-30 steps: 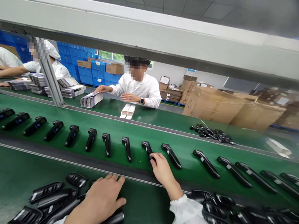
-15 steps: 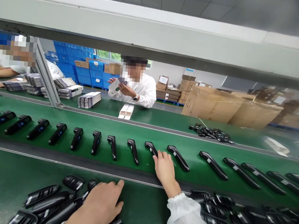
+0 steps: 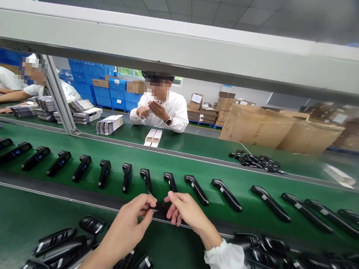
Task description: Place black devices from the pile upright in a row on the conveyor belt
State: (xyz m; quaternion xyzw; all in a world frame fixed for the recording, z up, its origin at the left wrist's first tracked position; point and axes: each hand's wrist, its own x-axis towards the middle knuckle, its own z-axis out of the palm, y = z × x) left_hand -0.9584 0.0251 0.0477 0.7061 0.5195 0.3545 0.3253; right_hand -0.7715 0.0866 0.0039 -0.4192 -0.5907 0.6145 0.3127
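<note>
Green bench (image 3: 181,256) across btm; at ctr, L hand (image 3: 132,218) pinches small pc (image 3: 155,210), R hand (image 3: 188,210) curled, can't tell if gripping; light pinch prob. best.

We are in a factory workshop, standing at a production line. A long green line surface (image 3: 81,143) runs past us, bearing a row of matching black handheld devices (image 3: 104,174), and we have loose black casings (image 3: 91,224) piled on our side. Across from us we see a co-worker in a white coat (image 3: 179,111) and bundled printed cartons (image 3: 113,124). Beyond, we make out stacked blue crates (image 3: 116,92), big cardboard boxes (image 3: 249,124) and a panelled ceiling (image 3: 191,3).
</note>
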